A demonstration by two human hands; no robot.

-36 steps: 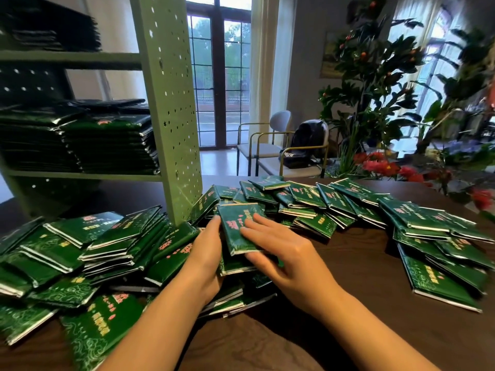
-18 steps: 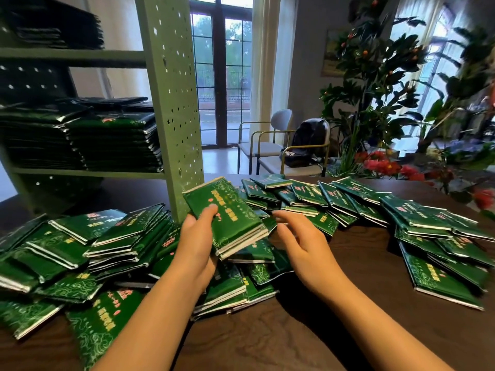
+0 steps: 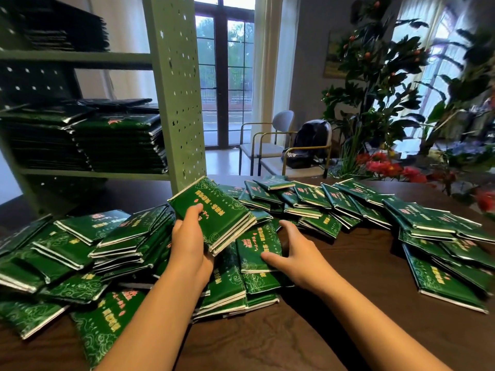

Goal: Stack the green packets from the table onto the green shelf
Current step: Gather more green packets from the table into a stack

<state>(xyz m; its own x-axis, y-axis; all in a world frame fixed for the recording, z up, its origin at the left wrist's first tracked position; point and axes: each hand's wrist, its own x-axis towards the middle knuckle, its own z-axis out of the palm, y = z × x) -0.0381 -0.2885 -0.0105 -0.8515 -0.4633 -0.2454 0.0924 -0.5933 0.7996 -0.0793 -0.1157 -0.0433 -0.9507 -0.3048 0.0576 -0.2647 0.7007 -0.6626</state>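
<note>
Packets (image 3: 417,218) lie in a loose green sprawl across the tabletop (image 3: 348,303), from the left edge of the frame to the right. They overlap so much that many show only a corner, and those at lower left are cut off by the frame. My left hand (image 3: 188,245) grips a small stack (image 3: 214,210) just left of centre, tilted and lifted above the heap, thumb on top; the rest of that hand's grip is hidden beneath. My right hand (image 3: 297,259) arches over one packet (image 3: 253,247) at centre, thumb on its near edge, fingers (image 3: 288,227) bent and spread past its far corner. I cannot tell whether they have hold of it. The shelf (image 3: 176,89) stands at upper left behind the heap, its perforated upright nearest. Its middle level carries two dark piles (image 3: 117,145), blurred and in shadow; the top level's load is cut off by the frame. Print on the packets is too small to read.
</note>
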